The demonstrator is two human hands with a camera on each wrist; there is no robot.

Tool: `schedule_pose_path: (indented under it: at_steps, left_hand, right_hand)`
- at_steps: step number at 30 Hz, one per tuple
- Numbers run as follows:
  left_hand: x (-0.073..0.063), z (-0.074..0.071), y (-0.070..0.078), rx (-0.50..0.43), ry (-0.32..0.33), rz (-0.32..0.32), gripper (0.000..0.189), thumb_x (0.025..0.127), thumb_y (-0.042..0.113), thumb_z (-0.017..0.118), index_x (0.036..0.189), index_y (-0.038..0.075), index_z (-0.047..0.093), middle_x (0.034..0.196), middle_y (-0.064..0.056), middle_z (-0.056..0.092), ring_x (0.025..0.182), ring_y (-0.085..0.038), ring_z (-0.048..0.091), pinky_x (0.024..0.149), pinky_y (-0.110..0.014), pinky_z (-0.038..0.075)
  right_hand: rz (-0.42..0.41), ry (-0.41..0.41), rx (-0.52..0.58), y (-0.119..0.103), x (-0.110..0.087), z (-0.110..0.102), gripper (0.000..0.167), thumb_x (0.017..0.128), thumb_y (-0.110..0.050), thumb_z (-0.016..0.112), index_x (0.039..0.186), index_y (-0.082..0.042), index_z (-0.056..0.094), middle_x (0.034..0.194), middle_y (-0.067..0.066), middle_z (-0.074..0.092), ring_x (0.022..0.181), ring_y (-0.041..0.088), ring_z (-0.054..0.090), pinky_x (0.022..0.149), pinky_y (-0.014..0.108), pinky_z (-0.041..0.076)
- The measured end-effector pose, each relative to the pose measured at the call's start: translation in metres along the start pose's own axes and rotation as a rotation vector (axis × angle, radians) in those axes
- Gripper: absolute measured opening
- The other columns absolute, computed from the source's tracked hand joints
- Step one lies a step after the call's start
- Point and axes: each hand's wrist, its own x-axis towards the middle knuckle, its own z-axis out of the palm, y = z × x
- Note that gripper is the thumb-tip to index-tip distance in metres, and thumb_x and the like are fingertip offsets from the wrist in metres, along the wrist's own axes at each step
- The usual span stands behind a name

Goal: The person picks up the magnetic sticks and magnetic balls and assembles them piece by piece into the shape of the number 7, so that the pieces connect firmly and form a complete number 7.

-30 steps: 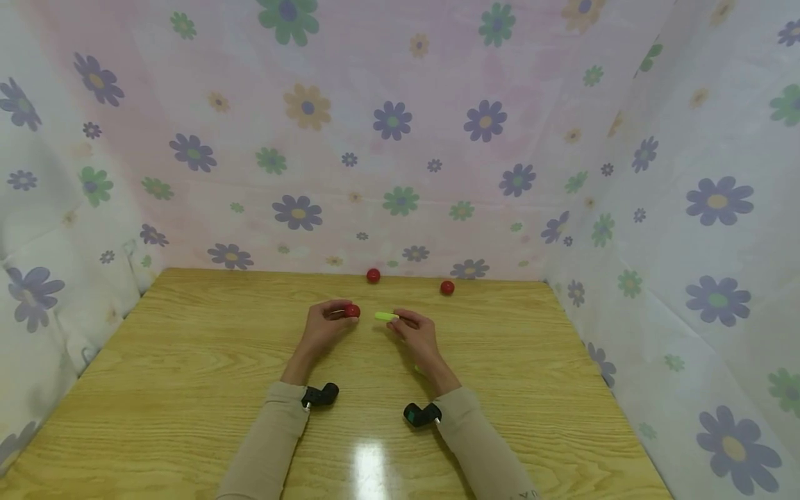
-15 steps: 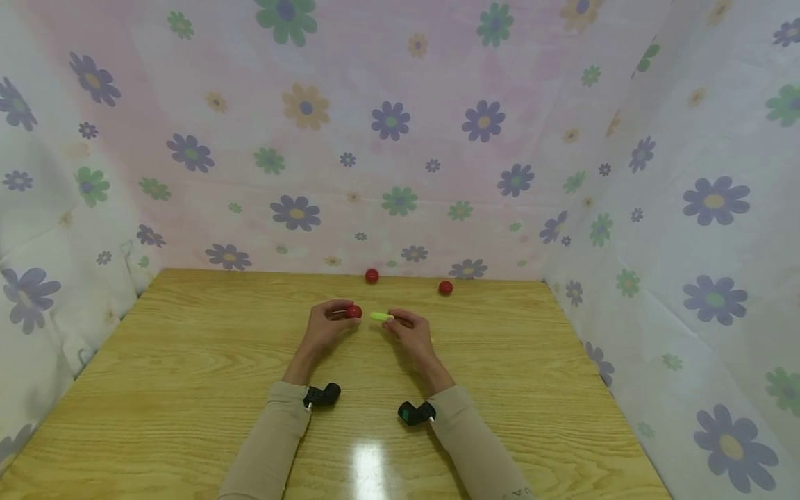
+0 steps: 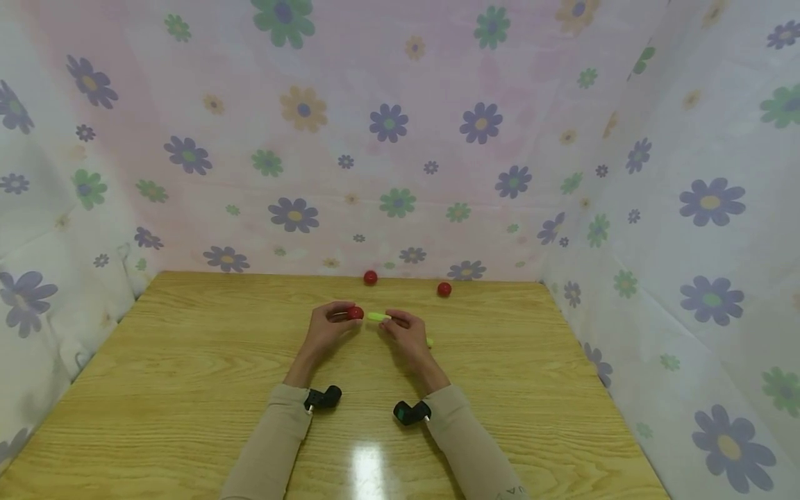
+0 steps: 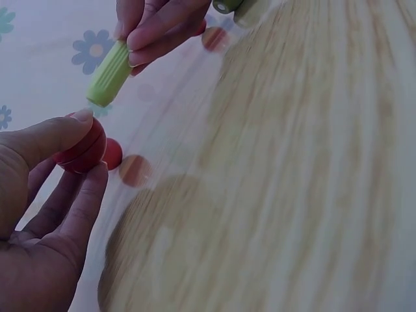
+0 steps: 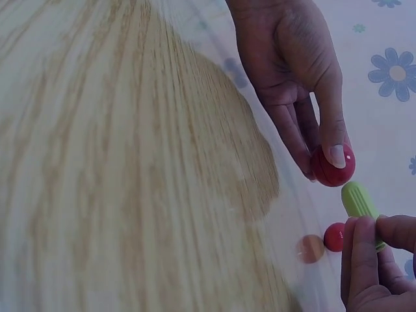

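My left hand holds a red ball between thumb and fingers; a thin seam runs round the ball. Facing it, my right hand pinches a ribbed, light green stick that looks like a small handle. The stick's free end points at the ball. In the right wrist view that end of the green stick is just below the ball, and I cannot tell whether they touch. Another yellow-green piece lies behind my right wrist, mostly hidden.
Two more red balls lie at the back of the wooden table: one red ball near the middle of the rear edge, the other red ball farther right. Flower-patterned cloth closes off the back and both sides.
My right hand has moved a little left, bringing the green stick nearer the red ball. The left hand has barely shifted. More of the yellow-green piece behind my right wrist shows.
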Motion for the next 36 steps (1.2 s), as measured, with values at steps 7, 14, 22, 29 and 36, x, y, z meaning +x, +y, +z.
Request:
schedule_pose_path:
  at_steps: [7,14,22,29,36]
  left_hand:
    - [-0.0002,0.0018,-0.0008,-0.011,-0.012,0.000,0.040,0.087,0.003,0.080,0.125,-0.001,0.069,0.124,-0.020,0.068,0.112,-0.030,0.068,0.086,-0.025,0.058]
    - [-0.0015,0.0026,-0.0028,-0.002,-0.014,-0.006,0.040,0.086,0.004,0.081,0.124,-0.001,0.069,0.124,-0.022,0.068,0.112,-0.033,0.068,0.085,-0.025,0.058]
    - [-0.0004,0.0028,-0.0042,0.005,-0.018,0.009,0.042,0.086,0.005,0.082,0.125,-0.002,0.069,0.123,-0.021,0.069,0.113,-0.033,0.068,0.086,-0.026,0.059]
    - [-0.0010,0.0001,-0.0046,0.037,-0.049,0.028,0.043,0.089,0.010,0.080,0.129,-0.001,0.067,0.124,-0.021,0.068,0.114,-0.034,0.067,0.092,-0.035,0.058]
    - [-0.0012,-0.0014,-0.0036,0.075,-0.055,0.028,0.040,0.090,0.010,0.079,0.128,0.000,0.068,0.123,-0.020,0.069,0.112,-0.032,0.067,0.092,-0.033,0.058]
  right_hand:
    - [0.000,0.021,0.001,0.0010,0.0018,0.0041,0.031,0.101,0.001,0.060,0.130,0.014,0.060,0.118,0.025,0.066,0.088,0.009,0.070,0.090,0.028,0.059]
    - [-0.009,0.017,-0.007,0.0023,0.0012,0.0034,0.031,0.100,0.002,0.060,0.129,0.015,0.060,0.115,0.025,0.067,0.090,0.012,0.072,0.089,0.030,0.060]
    - [-0.011,0.016,-0.001,0.0024,0.0021,0.0038,0.031,0.100,0.002,0.060,0.128,0.014,0.061,0.114,0.023,0.068,0.091,0.014,0.072,0.090,0.031,0.060]
    - [-0.017,0.016,-0.048,0.0028,0.0035,0.0028,0.032,0.101,0.000,0.059,0.130,0.013,0.061,0.117,0.029,0.067,0.094,0.016,0.072,0.088,0.028,0.060]
    - [-0.009,0.010,-0.128,0.0018,0.0043,0.0025,0.033,0.100,-0.004,0.062,0.130,0.010,0.063,0.119,0.027,0.068,0.097,0.016,0.070,0.087,0.028,0.059]
